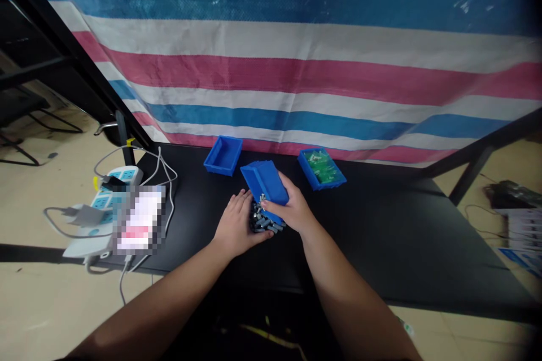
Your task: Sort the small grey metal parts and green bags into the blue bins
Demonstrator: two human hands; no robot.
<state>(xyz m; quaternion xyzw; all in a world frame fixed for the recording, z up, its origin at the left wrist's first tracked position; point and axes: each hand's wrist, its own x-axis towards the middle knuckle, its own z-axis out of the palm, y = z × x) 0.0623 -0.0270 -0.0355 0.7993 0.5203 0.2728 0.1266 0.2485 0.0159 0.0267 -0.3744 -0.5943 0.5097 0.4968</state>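
My right hand (295, 206) grips a blue plastic bin (277, 180), tilted over the middle of the table, thumb at its rim. Under and in front of the bin's mouth lies a pile of small metal bolts (265, 224), and some still show at the bin's lower edge. My left hand (237, 225) rests on the table along the left side of the pile, fingers stretched out and thumb apart along the near side. It holds nothing that I can see. The tilted bin covers part of the pile.
On the black table (368, 237), a second blue bin (224, 155) stands at the back left. A third bin (322, 168), with green packets in it, is at the back right. A white power strip (99, 203) with cables and a blurred-out phone (141, 217) occupy the left end. A striped sheet (296, 76) hangs behind.
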